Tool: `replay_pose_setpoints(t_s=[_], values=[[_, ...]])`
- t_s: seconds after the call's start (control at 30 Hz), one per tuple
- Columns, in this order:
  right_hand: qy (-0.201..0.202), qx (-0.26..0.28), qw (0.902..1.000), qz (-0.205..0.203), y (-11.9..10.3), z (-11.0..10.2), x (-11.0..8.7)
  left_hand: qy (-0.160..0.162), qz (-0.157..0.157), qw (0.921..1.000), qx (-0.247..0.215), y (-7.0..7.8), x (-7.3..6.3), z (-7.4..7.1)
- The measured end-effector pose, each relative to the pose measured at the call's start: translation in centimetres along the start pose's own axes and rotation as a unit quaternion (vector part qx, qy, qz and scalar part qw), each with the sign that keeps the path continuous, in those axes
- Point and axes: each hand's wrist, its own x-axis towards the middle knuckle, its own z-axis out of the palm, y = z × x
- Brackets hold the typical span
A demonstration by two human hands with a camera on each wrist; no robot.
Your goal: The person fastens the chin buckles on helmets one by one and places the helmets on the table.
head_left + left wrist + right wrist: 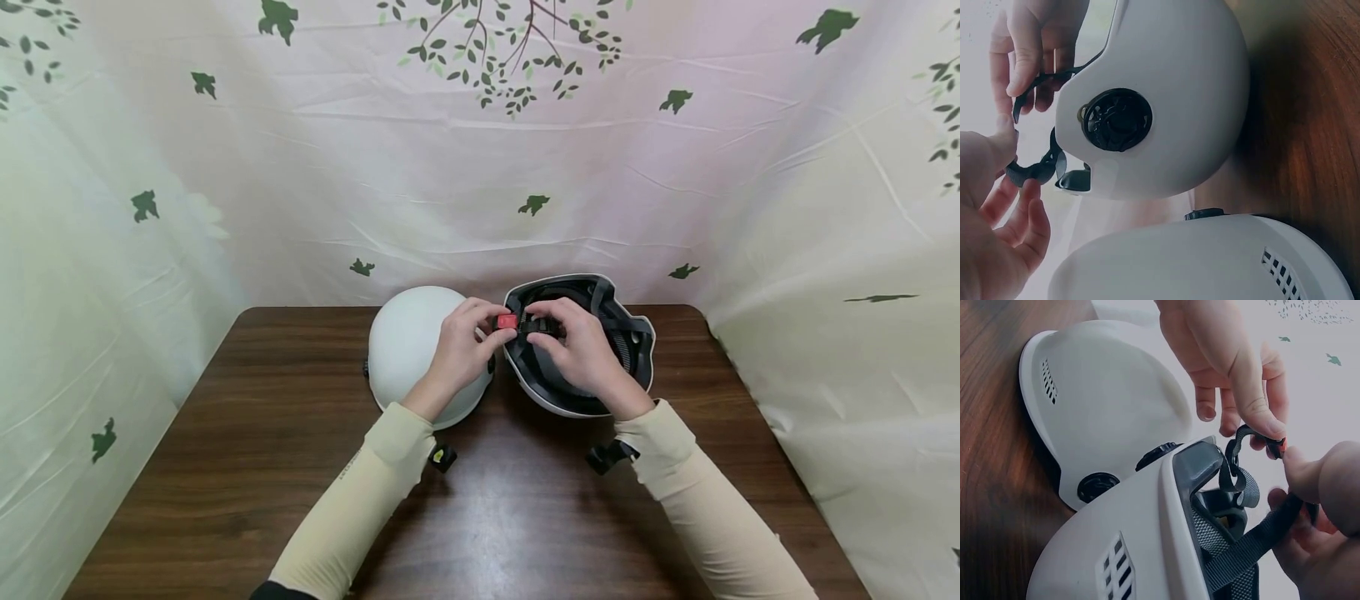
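Note:
A white helmet (542,367) lies upturned, its black-lined hollow facing up, beneath both hands. Over its rim, my left hand (463,343) pinches the red buckle piece (507,321) of the chin strap between thumb and fingers. Facing it, my right hand (576,342) holds the black buckle piece (540,326) on the other strap end. The two pieces are close together, end to end. From the right hand the black webbing strap (1250,550) runs down into the helmet. A second white helmet (408,350) sits dome up at the left, partly behind my left hand.
Both helmets stand near the back edge of the dark wooden table (225,450). A pale curtain (450,183) with leaf prints hangs around the back and sides. On the upturned helmet's shell is a round black fitting (1117,120). Small cameras (442,457) are strapped at the wrists.

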Motion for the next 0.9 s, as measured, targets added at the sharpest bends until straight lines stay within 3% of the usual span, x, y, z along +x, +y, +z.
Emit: replay_pose_setpoints(t_s=[0.4,0.7,0.9], values=[[0.025,0.029,0.9988,0.030,-0.60,0.14,0.41,-0.011,0.019,0.9998,0.004,-0.05,-0.01,-0.03],[0.040,-0.004,0.9987,0.031,-0.55,0.30,0.41,-0.019,0.036,0.9992,0.004,0.11,-0.08,-0.02],[0.009,-0.006,0.9995,0.031,-0.69,0.02,0.36,-0.016,0.037,0.9992,0.004,0.13,-0.02,-0.15]])
